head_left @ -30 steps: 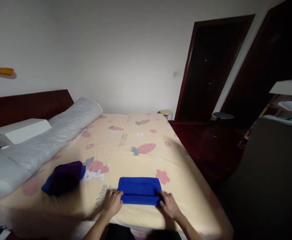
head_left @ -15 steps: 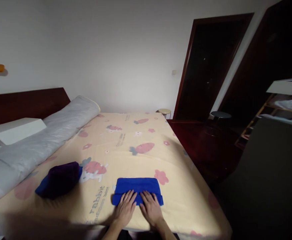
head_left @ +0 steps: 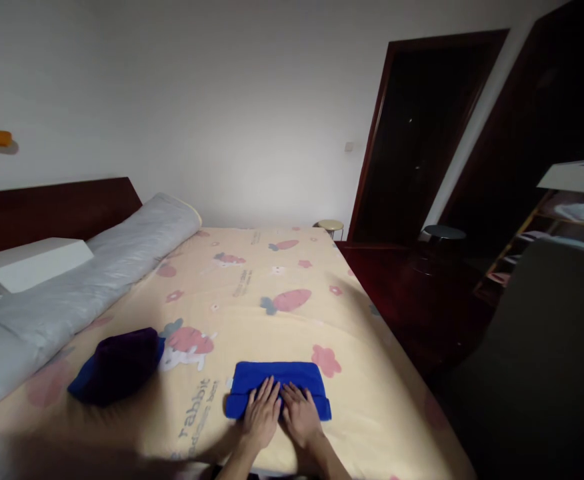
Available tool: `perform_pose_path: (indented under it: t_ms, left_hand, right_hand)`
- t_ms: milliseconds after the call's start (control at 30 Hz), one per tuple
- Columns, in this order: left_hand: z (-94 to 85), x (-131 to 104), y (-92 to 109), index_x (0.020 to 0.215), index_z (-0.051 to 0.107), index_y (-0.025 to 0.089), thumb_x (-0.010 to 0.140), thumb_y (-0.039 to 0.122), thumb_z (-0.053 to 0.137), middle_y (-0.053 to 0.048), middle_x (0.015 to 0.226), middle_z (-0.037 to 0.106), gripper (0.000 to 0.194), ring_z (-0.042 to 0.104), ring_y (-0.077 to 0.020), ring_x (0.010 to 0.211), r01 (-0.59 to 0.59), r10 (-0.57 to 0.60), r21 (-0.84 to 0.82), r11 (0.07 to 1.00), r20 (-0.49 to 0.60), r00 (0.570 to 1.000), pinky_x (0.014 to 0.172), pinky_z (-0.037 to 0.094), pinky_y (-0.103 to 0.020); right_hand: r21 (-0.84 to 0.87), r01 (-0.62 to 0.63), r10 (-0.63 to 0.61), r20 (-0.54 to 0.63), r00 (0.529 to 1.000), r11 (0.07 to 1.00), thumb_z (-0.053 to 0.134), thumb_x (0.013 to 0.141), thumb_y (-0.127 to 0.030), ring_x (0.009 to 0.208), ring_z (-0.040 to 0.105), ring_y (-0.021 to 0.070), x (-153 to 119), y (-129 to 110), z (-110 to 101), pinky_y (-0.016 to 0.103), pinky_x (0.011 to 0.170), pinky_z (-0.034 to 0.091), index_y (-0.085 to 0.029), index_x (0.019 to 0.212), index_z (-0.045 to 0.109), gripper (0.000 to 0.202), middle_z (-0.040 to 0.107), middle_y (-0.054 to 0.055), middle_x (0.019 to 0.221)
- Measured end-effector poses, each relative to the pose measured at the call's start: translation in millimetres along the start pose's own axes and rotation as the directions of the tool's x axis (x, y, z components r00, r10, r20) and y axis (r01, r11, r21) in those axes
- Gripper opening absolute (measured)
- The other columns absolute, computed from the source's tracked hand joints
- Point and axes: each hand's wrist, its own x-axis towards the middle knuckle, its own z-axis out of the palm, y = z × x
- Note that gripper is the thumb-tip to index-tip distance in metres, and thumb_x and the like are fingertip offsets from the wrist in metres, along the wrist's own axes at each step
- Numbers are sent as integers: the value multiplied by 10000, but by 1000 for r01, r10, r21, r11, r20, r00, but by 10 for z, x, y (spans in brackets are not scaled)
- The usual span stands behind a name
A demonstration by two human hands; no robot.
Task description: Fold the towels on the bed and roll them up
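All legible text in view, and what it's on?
"rabbit": grey print on the cream patterned bedsheet.
"best": ends the line below it; the rest of that line is unclear.
Smaller grey print farther up the sheet: too small to read.
White tag at the folded blue cloth: any text too small to read.

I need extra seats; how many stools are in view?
2: a beige-topped stool behind the far end of the bed, and a dark-topped stool near the door. Others may be hidden.
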Motion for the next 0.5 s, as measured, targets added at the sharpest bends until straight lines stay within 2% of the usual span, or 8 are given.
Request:
perform_pose_path:
  t_ms: [67,133,200,267,300,367,433,500]
  left_hand:
    - [-103,-8,-251,1457,381,280,985,366,264,-58,1548,362,494,355,-238,1422,133,-135,48,990,43,990,1097,364,-507]
    - [-230,-107,-619,1452,392,273,973,392,295,-68,1547,359,504,347,-259,1426,240,-244,106,965,28,969,1104,337,-537]
    - [-320,-248,-939,1453,393,260,969,369,304,-70,1545,360,505,336,-260,1431,283,-276,140,949,-65,959,1130,292,-539]
    - [-333,-354,-1069,1469,362,262,972,331,292,-59,1553,347,506,306,-248,1445,267,-237,140,954,-199,951,1156,255,-516]
    - [-308,-373,-1043,1481,330,270,975,314,283,-50,1559,338,510,291,-238,1452,241,-202,131,962,-256,945,1163,248,-502]
    - [-205,-326,-834,1503,255,283,976,278,275,-38,1563,331,528,293,-212,1452,145,-108,106,984,-296,949,1160,271,-462]
    - [-68,-182,-517,1512,203,273,955,204,283,-39,1562,328,567,311,-190,1443,20,-1,75,997,-245,969,1150,302,-434]
    - [48,1,-248,1508,210,267,918,144,304,-47,1563,319,610,330,-192,1434,-48,53,35,998,-153,987,1138,327,-440]
  right_hand:
    - [-43,-91,91,-7,996,995,319,975,-368,1396,378,245,-37,254,-105,506,1136,271,-269,1362,534,454,475,58,1466]
    - [-92,-180,179,-26,984,979,299,985,-429,1414,346,252,-168,597,-226,516,1119,295,-272,1371,523,474,449,63,1484]
    - [-121,-196,189,-67,980,973,300,983,-489,1423,327,263,-327,855,-303,529,1114,307,-276,1399,489,504,409,66,1508]
    - [-128,-137,122,-118,985,982,309,978,-518,1423,326,272,-423,900,-304,541,1120,305,-285,1417,463,521,368,64,1529]
    - [-121,-93,76,-135,988,988,305,981,-507,1421,330,269,-425,831,-276,537,1127,302,-291,1425,451,515,351,60,1537]
    - [-86,-8,-3,-125,992,996,284,993,-441,1428,316,252,-323,555,-179,520,1145,288,-305,1446,415,491,322,45,1550]
    - [-25,40,-42,-51,998,999,292,984,-375,1439,290,240,-114,211,-70,510,1157,273,-298,1472,368,499,296,38,1559]
    - [20,35,-36,37,999,999,342,953,-328,1443,279,241,121,-40,5,512,1159,269,-272,1482,349,533,303,46,1555]
